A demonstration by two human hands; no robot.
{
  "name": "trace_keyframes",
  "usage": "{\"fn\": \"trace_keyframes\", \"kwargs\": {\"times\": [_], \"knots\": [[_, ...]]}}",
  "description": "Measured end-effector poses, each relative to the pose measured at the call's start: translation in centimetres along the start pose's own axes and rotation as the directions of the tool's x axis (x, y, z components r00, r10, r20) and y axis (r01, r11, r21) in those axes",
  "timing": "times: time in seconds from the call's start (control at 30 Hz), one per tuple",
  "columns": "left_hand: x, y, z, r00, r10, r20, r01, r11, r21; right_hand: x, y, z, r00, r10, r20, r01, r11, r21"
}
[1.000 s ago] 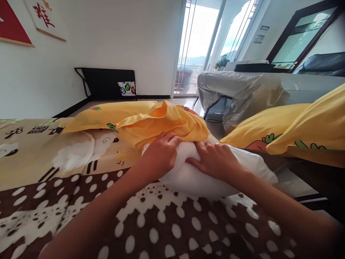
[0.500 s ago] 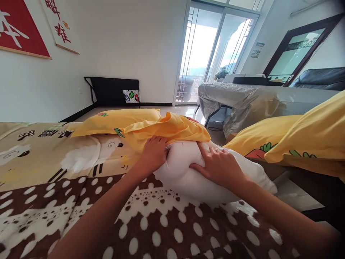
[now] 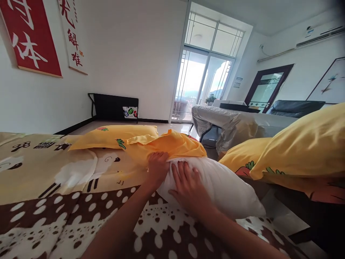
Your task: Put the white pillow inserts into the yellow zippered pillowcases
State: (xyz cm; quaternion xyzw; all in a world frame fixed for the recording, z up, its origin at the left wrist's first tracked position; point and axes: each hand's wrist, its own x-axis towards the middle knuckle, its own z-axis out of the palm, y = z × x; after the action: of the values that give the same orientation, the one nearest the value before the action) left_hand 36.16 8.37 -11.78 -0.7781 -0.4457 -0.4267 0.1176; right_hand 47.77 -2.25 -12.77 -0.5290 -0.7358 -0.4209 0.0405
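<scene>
A white pillow [image 3: 223, 187] lies on the bed, its far end partly inside a yellow pillowcase [image 3: 167, 144] printed with carrots. My left hand [image 3: 157, 167] is closed on the edge of the pillowcase at the pillow's left corner. My right hand [image 3: 188, 185] lies flat on top of the pillow with fingers spread, pressing it down just short of the pillowcase opening.
The bed carries a brown dotted blanket [image 3: 81, 223] and a beige sheep-print sheet [image 3: 48, 169]. Two yellow pillows [image 3: 296, 151] are stacked at the right. A covered table [image 3: 231, 122] stands beyond the bed, with a balcony door [image 3: 196, 90] behind.
The camera has tilted up. My right hand moved left across the pillow toward my left hand. My left hand stays at the pillowcase edge.
</scene>
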Motion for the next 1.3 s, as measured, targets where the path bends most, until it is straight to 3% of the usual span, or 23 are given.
{"fn": "trace_keyframes", "kwargs": {"times": [0.13, 0.33, 0.47, 0.67, 0.9, 1.1, 1.3], "knots": [[-0.6, 0.4, 0.2, 0.999, 0.028, -0.035, -0.028, 1.000, 0.007, 1.7, 0.9, 1.4, 0.998, 0.027, 0.062, -0.029, 0.999, 0.033], [-2.7, 2.6, 1.0, 0.969, 0.249, 0.003, -0.249, 0.968, 0.030, 2.6, 2.7, 1.8, 0.971, 0.132, 0.201, -0.149, 0.986, 0.074], [-3.3, 2.9, 1.6, 0.952, 0.306, -0.018, -0.305, 0.952, 0.029, 1.8, 3.5, 2.6, 0.953, 0.251, 0.168, -0.265, 0.962, 0.063], [-3.8, 0.3, 2.7, 0.925, 0.228, -0.304, -0.257, 0.965, -0.060, 0.9, 5.3, 4.0, 0.933, 0.357, 0.038, -0.358, 0.933, 0.022], [-2.5, 1.0, 4.5, 0.903, 0.174, -0.394, -0.231, 0.967, -0.104, 0.8, 5.6, 4.6, 0.934, 0.356, -0.011, -0.356, 0.934, 0.023], [-1.0, 1.9, 5.2, 0.933, 0.179, -0.312, -0.218, 0.971, -0.095, 0.3, 5.3, 4.8, 0.935, 0.353, -0.030, -0.353, 0.935, 0.012], [-1.3, 2.0, 6.2, 0.966, 0.160, -0.203, -0.166, 0.986, -0.015, 0.3, 3.9, 4.5, 0.932, 0.357, -0.068, -0.359, 0.933, -0.011]]}}
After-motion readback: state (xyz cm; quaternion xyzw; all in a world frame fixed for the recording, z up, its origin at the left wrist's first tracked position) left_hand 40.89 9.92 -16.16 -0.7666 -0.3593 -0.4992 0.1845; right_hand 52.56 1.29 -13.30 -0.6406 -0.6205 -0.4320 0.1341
